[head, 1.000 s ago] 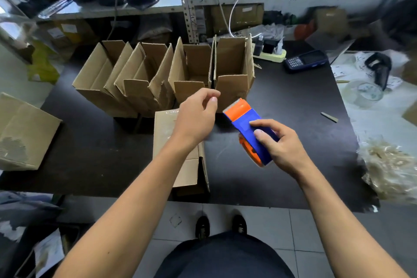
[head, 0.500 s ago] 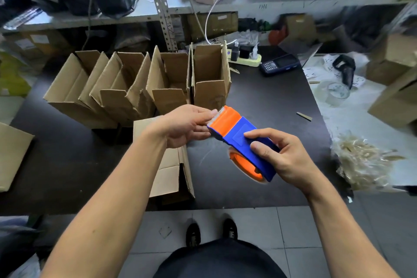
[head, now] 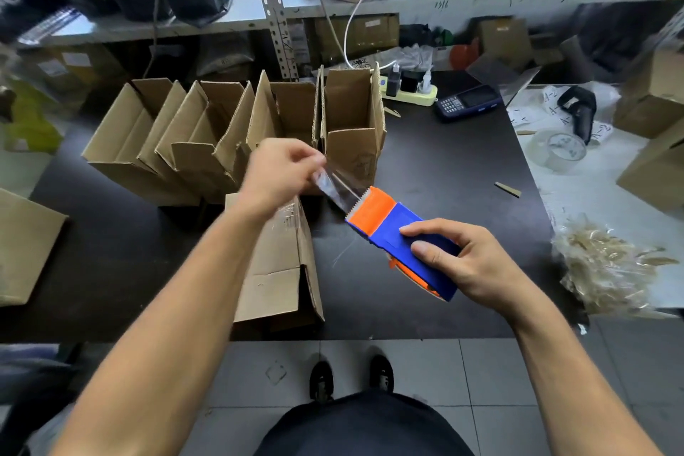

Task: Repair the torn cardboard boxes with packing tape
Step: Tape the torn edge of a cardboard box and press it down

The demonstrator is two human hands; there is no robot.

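My right hand (head: 466, 263) grips a blue and orange tape dispenser (head: 392, 229) above the black table (head: 425, 167). A strip of clear packing tape (head: 338, 187) stretches from its toothed orange end up and left to my left hand (head: 277, 174), which pinches the tape's free end. Under my left forearm a cardboard box (head: 277, 270) lies on its side at the table's front edge. Behind it stands a row of several open cardboard boxes (head: 237, 130) with their flaps up.
A power strip (head: 409, 94) and a dark handset (head: 468, 102) lie at the table's back right. A white side table holds a roll of clear tape (head: 560, 148), a black scanner (head: 581, 111) and a heap of packing scraps (head: 607, 266). Metal shelving rises behind; another box (head: 26, 244) is at far left.
My left hand took hold of the tape end at the dispenser's teeth and has pulled a strip out, up and to the left. The dispenser stays in my right hand.
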